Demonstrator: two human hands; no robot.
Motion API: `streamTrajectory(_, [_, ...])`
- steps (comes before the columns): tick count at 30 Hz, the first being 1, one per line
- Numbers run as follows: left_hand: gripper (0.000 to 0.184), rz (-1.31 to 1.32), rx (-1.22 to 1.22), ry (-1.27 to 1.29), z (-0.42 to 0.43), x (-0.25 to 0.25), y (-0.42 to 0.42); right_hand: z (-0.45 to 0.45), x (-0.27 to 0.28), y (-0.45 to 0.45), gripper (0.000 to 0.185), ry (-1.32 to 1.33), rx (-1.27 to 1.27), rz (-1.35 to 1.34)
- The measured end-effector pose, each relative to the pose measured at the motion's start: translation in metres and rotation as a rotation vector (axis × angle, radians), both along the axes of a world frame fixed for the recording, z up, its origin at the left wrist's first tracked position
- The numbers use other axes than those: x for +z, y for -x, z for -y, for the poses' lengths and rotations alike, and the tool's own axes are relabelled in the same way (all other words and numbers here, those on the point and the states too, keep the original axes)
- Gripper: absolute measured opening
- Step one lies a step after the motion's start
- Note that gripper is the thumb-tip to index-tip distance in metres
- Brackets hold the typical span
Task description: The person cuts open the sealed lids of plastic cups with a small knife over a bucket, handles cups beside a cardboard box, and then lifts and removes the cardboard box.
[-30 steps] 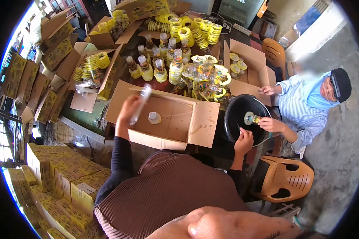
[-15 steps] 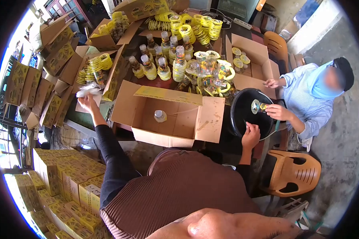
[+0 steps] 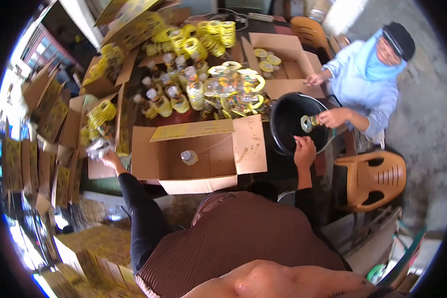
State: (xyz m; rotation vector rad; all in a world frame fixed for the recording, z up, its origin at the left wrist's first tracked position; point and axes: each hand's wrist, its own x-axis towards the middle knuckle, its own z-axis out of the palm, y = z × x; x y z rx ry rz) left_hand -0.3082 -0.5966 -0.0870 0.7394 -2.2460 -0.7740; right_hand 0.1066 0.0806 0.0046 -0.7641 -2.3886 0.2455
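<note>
My left hand [image 3: 112, 161] is closed on a clear, shiny plastic item [image 3: 99, 149], too blurred to name exactly. It is at the near edge of a carton [image 3: 120, 119] filled with yellow-ringed clear plastic pieces. My right hand [image 3: 304, 152] is at the near right side of a black bucket [image 3: 278, 130], its fingertips pinched together; whatever they hold, if anything, I cannot make out. Between my hands stands an open cardboard box [image 3: 198, 184] with one clear bottle [image 3: 188, 157] inside. Across the bucket, a co-worker's hand [image 3: 334, 117] holds a clear bottle with a colourful label [image 3: 309, 123].
Labelled bottles [image 3: 174, 102] stand in a group behind the box, beside lying bottles with yellow rings [image 3: 236, 87]. Stacks of yellow rings [image 3: 221, 35] are farther back. Another open carton [image 3: 285, 44] holds several round yellow-rimmed pieces. An orange chair [image 3: 375, 179] stands at the right.
The whole view has shifted and tilted. My left hand still grips the plastic item beside the carton. My right hand remains by the bucket, and the co-worker still holds the bottle over it.
</note>
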Motion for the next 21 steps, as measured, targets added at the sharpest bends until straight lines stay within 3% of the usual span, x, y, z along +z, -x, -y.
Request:
streamTrajectory(1, [0.037,0.012,-0.035,0.163,0.015,-0.019,0.010,0.001,0.001,0.000,0.017,0.014,0.019,0.002])
streamTrajectory(3, [0.042,0.114,-0.127,0.016,-0.005,0.006,-0.008,0.002,0.002,0.000,0.016,0.014,-0.006,0.009])
streamTrajectory(5, [0.041,0.115,-0.081,0.081,-0.013,0.002,-0.015,0.002,0.003,0.000,0.016,0.011,-0.019,0.018])
streamTrajectory(10, [0.040,-0.238,0.101,0.378,-0.060,0.009,-0.059,0.002,0.004,0.000,0.015,0.015,-0.013,-0.004])
streamTrajectory(14, [0.039,-0.410,0.051,0.492,-0.116,0.060,-0.098,0.003,0.003,-0.001,0.013,0.009,-0.012,-0.023])
streamTrajectory(16, [0.034,-0.292,-0.238,0.558,-0.168,0.093,-0.121,0.001,0.001,-0.001,0.013,-0.007,-0.007,-0.023])
streamTrajectory(17, [0.026,-0.386,-0.339,0.558,-0.192,0.101,-0.129,0.002,0.001,0.000,0.013,-0.004,-0.017,-0.029])
streamTrajectory(20, [0.017,-0.193,-0.592,0.635,-0.227,0.065,-0.142,0.003,0.002,0.000,0.015,0.000,-0.040,-0.063])
streamTrajectory(21, [0.016,-0.149,-0.743,0.509,-0.245,0.068,-0.156,0.002,0.000,0.000,0.014,0.001,-0.041,-0.046])
